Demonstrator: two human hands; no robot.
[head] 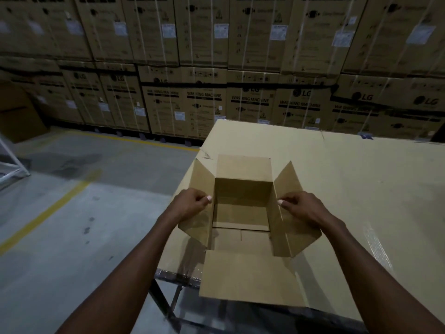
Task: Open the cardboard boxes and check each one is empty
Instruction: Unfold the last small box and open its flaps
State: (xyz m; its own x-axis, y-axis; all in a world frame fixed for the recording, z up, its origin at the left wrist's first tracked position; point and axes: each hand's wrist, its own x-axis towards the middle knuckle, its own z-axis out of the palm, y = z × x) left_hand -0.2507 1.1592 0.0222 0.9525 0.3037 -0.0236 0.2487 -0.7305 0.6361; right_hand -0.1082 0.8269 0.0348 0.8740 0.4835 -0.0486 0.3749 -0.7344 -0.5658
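**Box open, straight ahead between your hands**

Your left hand [192, 204] pinches the left flap [199, 189]. The box [243, 208] sits at the table [361, 189] corner, long axis running away from you, interior looks bare. Your right hand [301, 208] pinches the right flap [289, 186]. Both equally near. Near flap [248, 276] overhangs the edge; stacked cartons [204, 104] stand well behind, nothing blocks.

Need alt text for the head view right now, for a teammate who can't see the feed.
Two hands, left hand and right hand, hold the side flaps of an open cardboard box on a cardboard-covered table; nothing is visible inside it. Stacked washing machine cartons line the wall behind.
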